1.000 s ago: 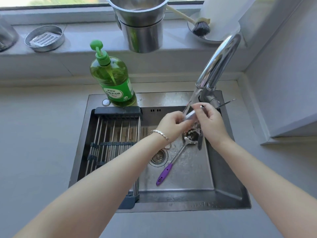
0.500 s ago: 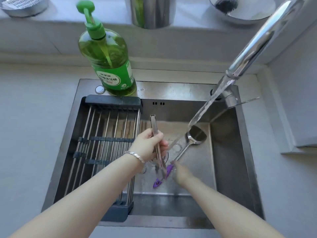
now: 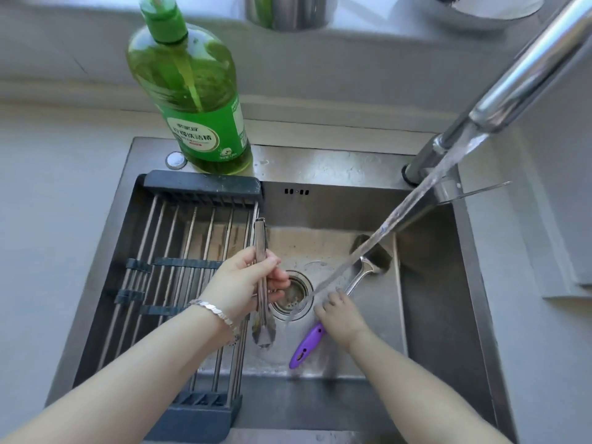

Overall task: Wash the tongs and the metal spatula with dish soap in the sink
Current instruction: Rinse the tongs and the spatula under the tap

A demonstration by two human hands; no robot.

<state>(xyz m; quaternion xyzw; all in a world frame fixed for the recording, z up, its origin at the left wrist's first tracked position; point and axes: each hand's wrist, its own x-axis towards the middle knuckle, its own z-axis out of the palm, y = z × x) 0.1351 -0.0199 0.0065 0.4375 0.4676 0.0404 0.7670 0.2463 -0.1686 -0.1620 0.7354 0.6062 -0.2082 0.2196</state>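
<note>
My left hand (image 3: 246,283) grips the steel tongs (image 3: 263,328) around their middle, holding them upright over the sink (image 3: 442,331), tips down near the drain (image 3: 293,294). My right hand (image 3: 341,317) is closed on the shaft of the metal spatula (image 3: 368,267), which lies on the sink floor. Its purple handle (image 3: 306,347) points toward me and its blade rests at the far right. Water streams from the faucet (image 3: 525,72) across the spatula toward the drain. The green dish soap bottle (image 3: 195,100) stands on the sink's back rim.
A dark-framed drying rack (image 3: 179,277) with metal rods covers the sink's left half. Grey counter surrounds the sink. On the windowsill behind stand a steel container (image 3: 288,11) and a white dish (image 3: 490,8). The faucet lever (image 3: 474,190) sticks out to the right.
My hands left the faucet and came down into the sink. The left now holds the tongs alone, and the right has closed on the spatula shaft. Water is running.
</note>
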